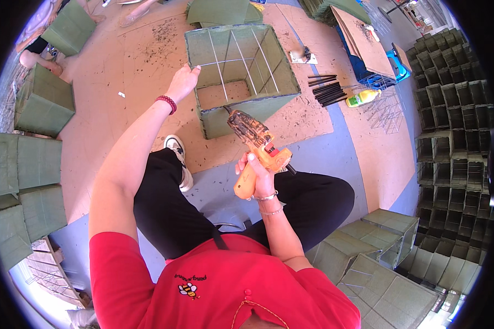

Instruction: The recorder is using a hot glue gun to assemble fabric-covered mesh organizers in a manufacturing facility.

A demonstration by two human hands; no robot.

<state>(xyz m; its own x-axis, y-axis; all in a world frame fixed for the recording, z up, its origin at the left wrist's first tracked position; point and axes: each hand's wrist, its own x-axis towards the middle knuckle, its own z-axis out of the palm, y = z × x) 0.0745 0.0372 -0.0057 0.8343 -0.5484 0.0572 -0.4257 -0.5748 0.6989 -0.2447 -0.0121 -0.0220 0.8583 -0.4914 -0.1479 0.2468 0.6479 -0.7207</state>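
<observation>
Green box sits open-topped on the brown board ahead of you. Your left hand pinches the end of a cross wire at the left rim; your right hand grips the orange glue gun, nozzle at the near rim, contact unclear.

Floor with black sticks and, apparently, dark scraps.
</observation>
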